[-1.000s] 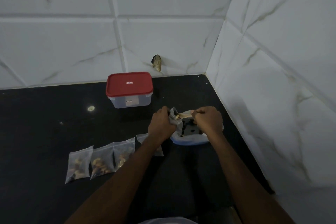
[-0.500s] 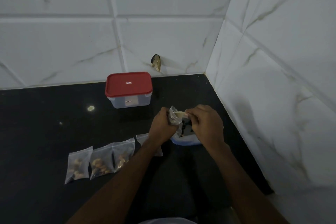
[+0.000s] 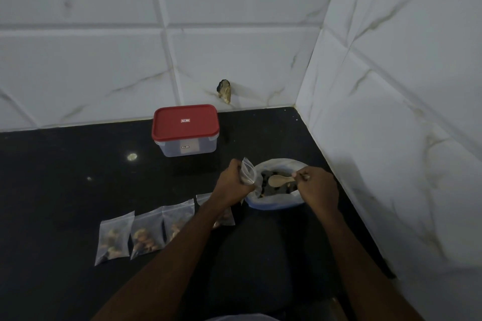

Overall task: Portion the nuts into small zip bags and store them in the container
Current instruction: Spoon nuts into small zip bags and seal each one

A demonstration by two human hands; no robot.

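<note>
Left hand (image 3: 236, 180) is curled tight around the neck of a small clear plastic zip bag (image 3: 247, 171), holding it upright with the mouth poking up above the fist; can't tell if anything's in it. Right hand (image 3: 317, 185) pinches the handle of a little light wooden spoon (image 3: 278, 180), bowl pointing left, sitting over the open mouth of a big clear plastic bag with a bluish bottom (image 3: 273, 205). That big bag is right between and under the hands, and there's a dark mix of nuts (image 3: 264, 191) in it. Just left of it, four small filled zip bags lie flat in a row on the black counter (image 3: 65, 190): first (image 3: 113, 238), second (image 3: 146, 234), third (image 3: 178, 219), and the fourth (image 3: 224, 216) is mostly hidden under the left forearm. All have brownish nuts in them. Further back near the white marble-look tile wall (image 3: 104, 60) sits the clear rectangular plastic container (image 3: 189, 148) with its red lid (image 3: 185, 122) on; it looks like there's nothing inside.
</note>
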